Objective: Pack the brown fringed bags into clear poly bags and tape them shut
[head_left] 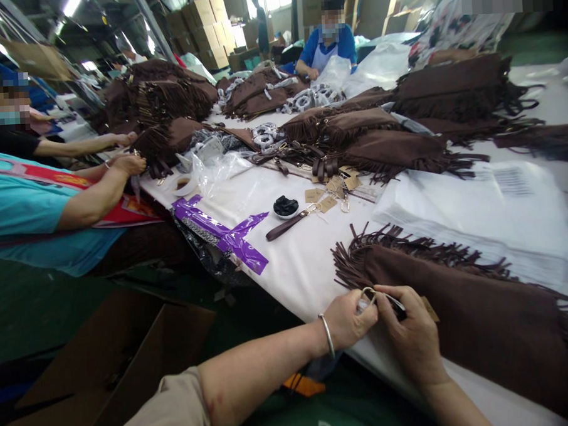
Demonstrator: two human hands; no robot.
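A brown fringed bag (477, 317) lies flat at the table's near edge. Close to its left end, my left hand (352, 317), with a silver bangle at the wrist, is closed around a metal ring (368, 291). Opposite it, the thumb and fingers of my right hand (411, 333) pinch the same ring, and a thin pale strip shows between those fingers. Part of a brown card tag (429, 308) sticks out behind my right hand. Fingers hide most of the ring and what it joins.
Farther up the table (297, 288) lie a brown wrist strap (287, 226), a small dish of black pieces (285, 206), card tags (328, 195) and purple tape (228, 234). Fringed bags (394, 148) are piled beyond. Co-workers stand left and opposite; an open carton (112, 365) is below left.
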